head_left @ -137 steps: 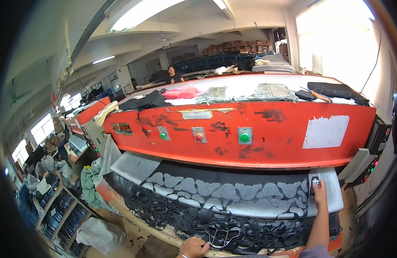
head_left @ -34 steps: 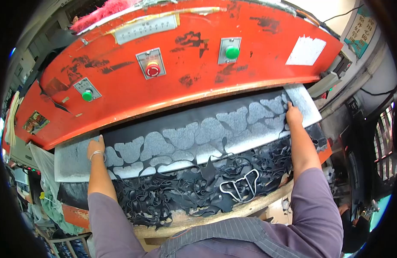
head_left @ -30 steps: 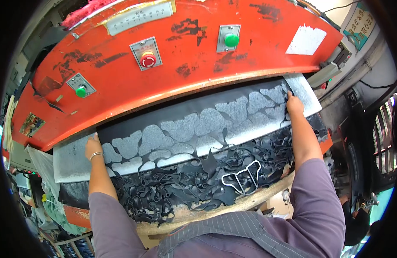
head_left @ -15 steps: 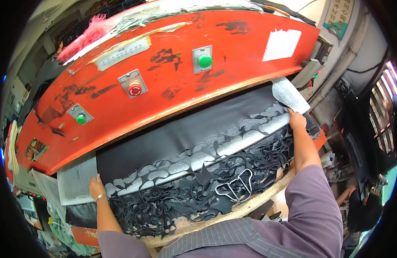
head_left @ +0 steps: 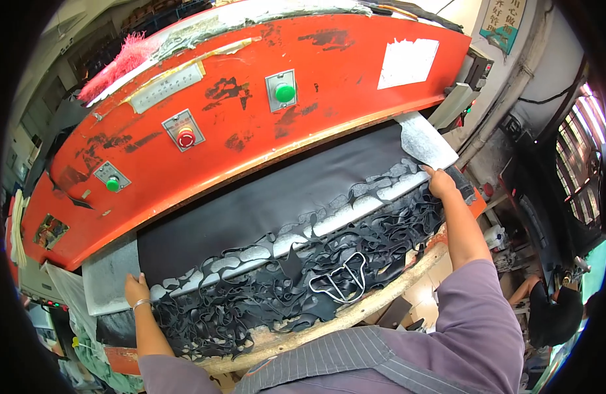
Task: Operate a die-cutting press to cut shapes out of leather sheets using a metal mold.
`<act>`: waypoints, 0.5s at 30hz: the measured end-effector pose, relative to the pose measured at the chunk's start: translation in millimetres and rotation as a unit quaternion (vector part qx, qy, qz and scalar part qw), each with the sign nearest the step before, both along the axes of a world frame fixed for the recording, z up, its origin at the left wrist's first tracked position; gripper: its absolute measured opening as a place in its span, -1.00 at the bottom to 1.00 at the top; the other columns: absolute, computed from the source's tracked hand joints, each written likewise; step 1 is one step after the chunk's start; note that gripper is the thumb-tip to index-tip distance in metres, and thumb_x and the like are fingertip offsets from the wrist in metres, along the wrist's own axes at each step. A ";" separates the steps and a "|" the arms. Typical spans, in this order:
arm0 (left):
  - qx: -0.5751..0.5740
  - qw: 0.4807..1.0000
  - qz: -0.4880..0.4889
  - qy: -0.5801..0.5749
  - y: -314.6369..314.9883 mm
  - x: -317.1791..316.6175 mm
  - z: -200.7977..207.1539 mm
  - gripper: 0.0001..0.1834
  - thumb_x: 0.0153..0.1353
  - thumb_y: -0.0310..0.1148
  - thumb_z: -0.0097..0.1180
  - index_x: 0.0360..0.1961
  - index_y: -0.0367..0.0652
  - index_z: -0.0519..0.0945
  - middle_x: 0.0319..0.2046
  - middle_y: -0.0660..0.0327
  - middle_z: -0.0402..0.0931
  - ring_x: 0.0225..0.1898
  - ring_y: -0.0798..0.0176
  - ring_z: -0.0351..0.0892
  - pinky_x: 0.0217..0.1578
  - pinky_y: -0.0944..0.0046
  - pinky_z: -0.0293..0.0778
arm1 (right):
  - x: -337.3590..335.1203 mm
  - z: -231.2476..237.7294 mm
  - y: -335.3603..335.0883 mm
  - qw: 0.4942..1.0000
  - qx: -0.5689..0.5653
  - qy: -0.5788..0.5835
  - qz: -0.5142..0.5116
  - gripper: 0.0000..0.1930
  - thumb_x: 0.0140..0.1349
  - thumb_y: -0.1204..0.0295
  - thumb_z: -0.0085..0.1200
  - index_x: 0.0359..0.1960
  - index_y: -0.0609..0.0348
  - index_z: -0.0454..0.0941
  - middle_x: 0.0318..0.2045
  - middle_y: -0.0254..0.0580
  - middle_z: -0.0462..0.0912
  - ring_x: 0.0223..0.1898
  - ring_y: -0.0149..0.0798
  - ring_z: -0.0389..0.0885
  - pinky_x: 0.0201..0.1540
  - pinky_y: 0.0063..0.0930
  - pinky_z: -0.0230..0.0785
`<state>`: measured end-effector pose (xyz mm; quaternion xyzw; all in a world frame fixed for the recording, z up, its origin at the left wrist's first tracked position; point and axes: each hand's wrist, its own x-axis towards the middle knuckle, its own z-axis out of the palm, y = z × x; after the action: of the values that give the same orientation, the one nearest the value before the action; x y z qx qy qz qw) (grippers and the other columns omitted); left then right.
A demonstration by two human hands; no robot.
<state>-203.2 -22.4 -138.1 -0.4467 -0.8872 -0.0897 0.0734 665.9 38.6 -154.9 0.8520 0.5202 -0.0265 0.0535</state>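
Note:
A wide black sheet, leather-like (head_left: pixel 270 197), lies over a pale grey cutting board (head_left: pixel 109 279) under a red press. Its near edge is a lacy fringe of cut-out holes, with the board showing through. My left hand (head_left: pixel 137 290), a bangle at its wrist, is closed on the sheet's near left corner. At the right end, my right hand (head_left: pixel 442 184) is closed on the fringe; its fingertips are partly hidden. Between my arms, a heap of black offcuts (head_left: pixel 217 315) hangs along the board's front. A pale metal outline shape, like a cutting die (head_left: pixel 342 279), rests on the heap.
The press's red beam (head_left: pixel 250 111) spans the far side, carrying a red stop button (head_left: pixel 185 137) and green buttons (head_left: pixel 285 93). A worn, pale curved edge (head_left: pixel 296 335) runs before my body. Another person in black (head_left: pixel 556 318) is at the far right.
My view has shifted, so the press sits further left in the picture. The sheet's fringe lies slightly nearer the board's front edge, both hands still holding it.

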 end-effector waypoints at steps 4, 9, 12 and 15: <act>0.159 0.971 -0.176 0.016 15.7 55.0 8.6 -0.56 0.09 -0.20 0.24 -0.06 -0.24 0.53 -0.09 -0.03 0.53 -0.03 -0.10 0.50 -0.01 0.06 0.41 | -30.3 47.1 -3.5 0.988 0.054 -0.025 0.139 -0.48 0.06 0.28 0.20 0.13 -0.44 0.50 0.20 0.17 0.34 0.18 0.20 0.35 0.20 -0.04 0.23; 0.064 0.943 -0.292 -0.149 52.1 190.7 17.3 -0.37 0.04 0.06 0.17 0.06 -0.13 0.50 0.09 -0.07 0.43 0.16 -0.16 0.35 0.20 -0.22 0.13 | -93.2 53.3 64.2 0.888 0.229 0.181 0.356 -0.38 0.07 0.04 0.22 0.18 -0.04 0.44 0.25 0.21 0.27 0.25 0.26 0.24 0.29 0.02 0.11; -0.090 0.952 -0.275 -0.099 20.6 257.1 -8.0 -0.16 0.08 0.29 0.01 0.36 0.24 0.20 0.44 0.05 -0.17 0.45 -0.21 -0.39 0.21 -0.56 -0.39 | -129.8 2.5 70.0 0.903 0.073 0.152 0.396 -0.20 0.15 -0.18 0.03 0.39 -0.24 0.08 0.42 0.10 -0.06 0.41 0.31 -0.16 0.37 0.14 -0.14; -0.105 0.949 -0.296 -0.038 -37.5 264.2 -15.1 -0.15 0.03 0.34 0.05 0.33 0.27 0.24 0.41 0.02 -0.08 0.42 -0.17 -0.22 0.19 -0.50 -0.19 | -179.6 26.2 11.7 0.924 -0.139 0.054 0.351 -0.15 0.10 -0.20 0.08 0.41 -0.44 -0.01 0.41 0.20 -0.11 0.39 0.34 -0.13 0.39 0.07 -0.17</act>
<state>61.1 -59.8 -153.2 -0.6907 -0.7216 -0.0304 -0.0374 486.3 50.3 -128.7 0.5961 0.7792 -0.1238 0.1488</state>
